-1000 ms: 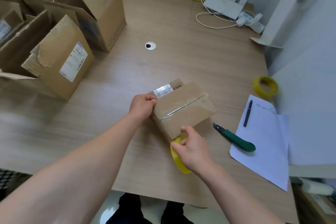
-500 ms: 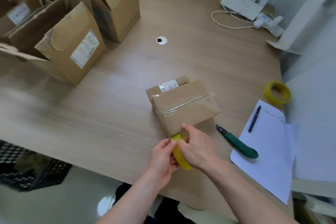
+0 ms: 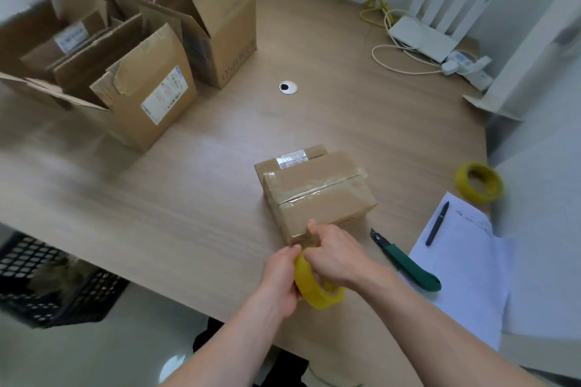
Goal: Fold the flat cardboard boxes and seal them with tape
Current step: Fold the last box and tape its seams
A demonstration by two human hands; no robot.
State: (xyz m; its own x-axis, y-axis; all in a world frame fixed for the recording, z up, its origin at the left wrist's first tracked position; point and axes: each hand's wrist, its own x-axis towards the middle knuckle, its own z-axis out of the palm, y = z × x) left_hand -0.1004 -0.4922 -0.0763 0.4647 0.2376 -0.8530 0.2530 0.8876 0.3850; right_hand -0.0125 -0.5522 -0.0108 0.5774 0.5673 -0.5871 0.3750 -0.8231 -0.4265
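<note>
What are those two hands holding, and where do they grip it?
Both hold the yellow tape roll: left hand on its outer rim, right hand over its top, beside the small box.

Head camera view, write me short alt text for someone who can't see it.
Two bare hands, left hand and right hand, hold a yellow tape roll at the near end of a small taped cardboard box on a wooden table. A green utility knife lies to the right; open cardboard boxes stand far left.
</note>
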